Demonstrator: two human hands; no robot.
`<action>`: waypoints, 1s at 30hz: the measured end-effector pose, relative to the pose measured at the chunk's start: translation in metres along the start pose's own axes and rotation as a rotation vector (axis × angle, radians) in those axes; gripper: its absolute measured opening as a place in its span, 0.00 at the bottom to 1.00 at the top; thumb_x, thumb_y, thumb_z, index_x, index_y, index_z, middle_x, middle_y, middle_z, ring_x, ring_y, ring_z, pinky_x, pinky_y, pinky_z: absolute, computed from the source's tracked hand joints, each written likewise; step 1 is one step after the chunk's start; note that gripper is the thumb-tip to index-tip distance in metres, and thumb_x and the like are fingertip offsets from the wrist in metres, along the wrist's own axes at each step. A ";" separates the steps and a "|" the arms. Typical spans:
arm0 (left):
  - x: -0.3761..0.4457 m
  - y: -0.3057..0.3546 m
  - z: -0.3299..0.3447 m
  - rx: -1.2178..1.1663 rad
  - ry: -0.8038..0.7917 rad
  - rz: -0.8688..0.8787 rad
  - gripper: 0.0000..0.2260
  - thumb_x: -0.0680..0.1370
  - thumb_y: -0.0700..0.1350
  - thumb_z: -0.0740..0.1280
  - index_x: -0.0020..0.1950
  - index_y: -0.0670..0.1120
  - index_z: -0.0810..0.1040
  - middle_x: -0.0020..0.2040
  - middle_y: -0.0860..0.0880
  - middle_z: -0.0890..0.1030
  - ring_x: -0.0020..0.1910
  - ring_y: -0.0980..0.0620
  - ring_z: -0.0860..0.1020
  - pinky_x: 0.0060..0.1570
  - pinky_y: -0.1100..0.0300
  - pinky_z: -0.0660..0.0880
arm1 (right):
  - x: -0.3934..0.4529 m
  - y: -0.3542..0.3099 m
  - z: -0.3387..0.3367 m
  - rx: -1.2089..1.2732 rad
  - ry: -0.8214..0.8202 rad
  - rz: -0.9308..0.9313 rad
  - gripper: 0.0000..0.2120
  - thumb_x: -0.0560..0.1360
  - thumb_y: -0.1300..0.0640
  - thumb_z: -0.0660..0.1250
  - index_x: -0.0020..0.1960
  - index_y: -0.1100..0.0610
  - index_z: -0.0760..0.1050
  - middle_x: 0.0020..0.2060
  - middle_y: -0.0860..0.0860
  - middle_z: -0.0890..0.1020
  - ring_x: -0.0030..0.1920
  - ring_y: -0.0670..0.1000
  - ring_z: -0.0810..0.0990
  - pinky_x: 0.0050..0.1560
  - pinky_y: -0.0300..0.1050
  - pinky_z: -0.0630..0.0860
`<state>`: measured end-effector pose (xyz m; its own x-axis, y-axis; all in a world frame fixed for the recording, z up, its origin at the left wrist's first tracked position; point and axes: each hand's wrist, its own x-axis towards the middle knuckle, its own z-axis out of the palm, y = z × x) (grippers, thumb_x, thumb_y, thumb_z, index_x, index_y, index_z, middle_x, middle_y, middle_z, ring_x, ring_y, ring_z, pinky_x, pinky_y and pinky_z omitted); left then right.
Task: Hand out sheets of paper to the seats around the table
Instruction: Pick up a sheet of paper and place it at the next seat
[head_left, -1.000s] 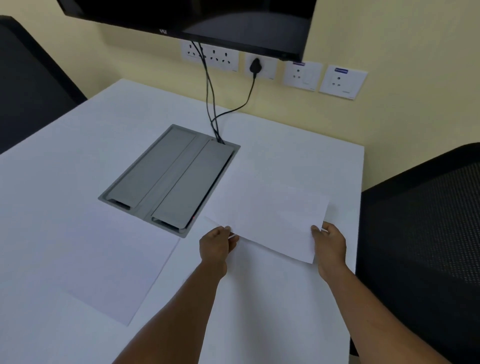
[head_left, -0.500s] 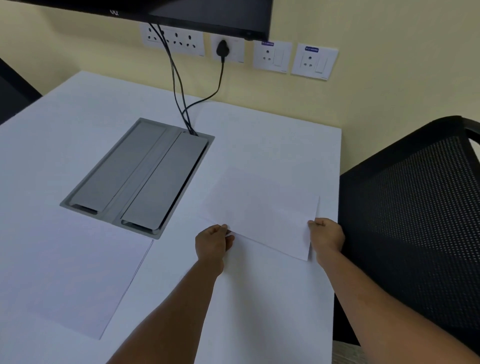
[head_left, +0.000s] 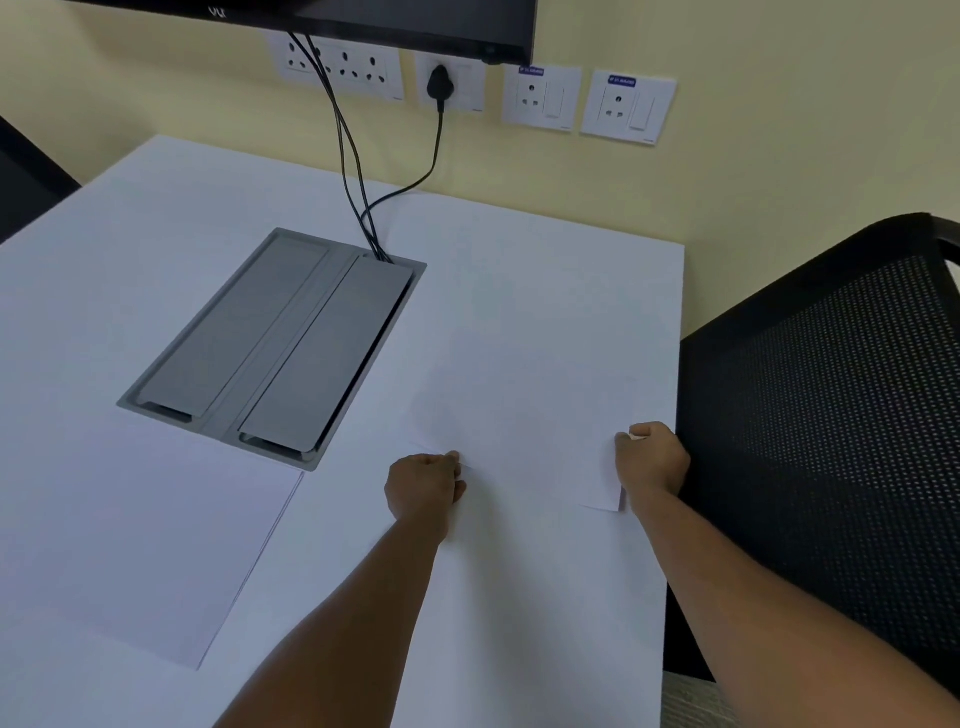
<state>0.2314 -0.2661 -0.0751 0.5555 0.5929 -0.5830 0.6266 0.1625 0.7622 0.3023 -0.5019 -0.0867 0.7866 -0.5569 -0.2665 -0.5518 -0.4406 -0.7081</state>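
Step in hand: laying 1 sheet of paper (head_left: 524, 415) on the white table (head_left: 156, 291) in front of the black mesh chair (head_left: 841, 415) at the right of the frame.
Sheet's place: lower centre-right of the frame, between the grey cable box (head_left: 275, 343) and the table's right edge; it looks flat or nearly flat on the top, though white on white makes its far edge hard to trace.
Left hand (head_left: 423, 488): fingers curled and pinching the sheet's near left edge.
Right hand (head_left: 652, 460): closed on the near right edge, just beside the table's rim; the near right corner pokes out below the hand.
Other paper: 1 more sheet, possibly 2 stacked (head_left: 150, 551), lies at lower left, well apart from this one.
Doing it well: lower the near edge last so air escapes and the sheet does not skate; square its long side to the table's right edge so it faces the chair.
Release: open both pinches together, lifting the fingers straight up instead of dragging them back.
Risk: the right corner sits close to the rim, so a sideways nudge could hang it over the edge.
Clearance: keep it off the cable box lid and the cables (head_left: 358, 171) at upper centre.
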 end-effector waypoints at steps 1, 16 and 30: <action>0.000 -0.001 0.000 0.017 0.006 0.014 0.11 0.72 0.45 0.74 0.31 0.44 0.82 0.26 0.50 0.83 0.23 0.54 0.82 0.37 0.61 0.79 | 0.000 0.001 0.000 -0.006 -0.004 -0.006 0.08 0.74 0.59 0.69 0.53 0.58 0.79 0.48 0.53 0.83 0.49 0.57 0.82 0.50 0.50 0.80; 0.004 -0.017 -0.044 0.157 0.078 0.175 0.16 0.73 0.55 0.70 0.29 0.47 0.79 0.24 0.53 0.81 0.30 0.53 0.82 0.37 0.59 0.76 | -0.070 -0.017 0.012 -0.102 -0.042 -0.484 0.09 0.76 0.59 0.67 0.56 0.59 0.78 0.45 0.54 0.80 0.42 0.52 0.77 0.43 0.43 0.71; 0.010 -0.051 -0.207 0.247 0.459 0.321 0.11 0.77 0.53 0.67 0.55 0.48 0.80 0.53 0.49 0.80 0.52 0.50 0.77 0.50 0.58 0.72 | -0.258 -0.077 0.136 -0.418 -0.472 -1.117 0.18 0.77 0.52 0.65 0.65 0.55 0.75 0.58 0.52 0.82 0.60 0.56 0.76 0.56 0.51 0.75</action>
<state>0.0925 -0.1053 -0.0615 0.4797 0.8702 -0.1126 0.6060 -0.2357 0.7597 0.1798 -0.2285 -0.0525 0.8508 0.5206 0.0709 0.4907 -0.7392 -0.4613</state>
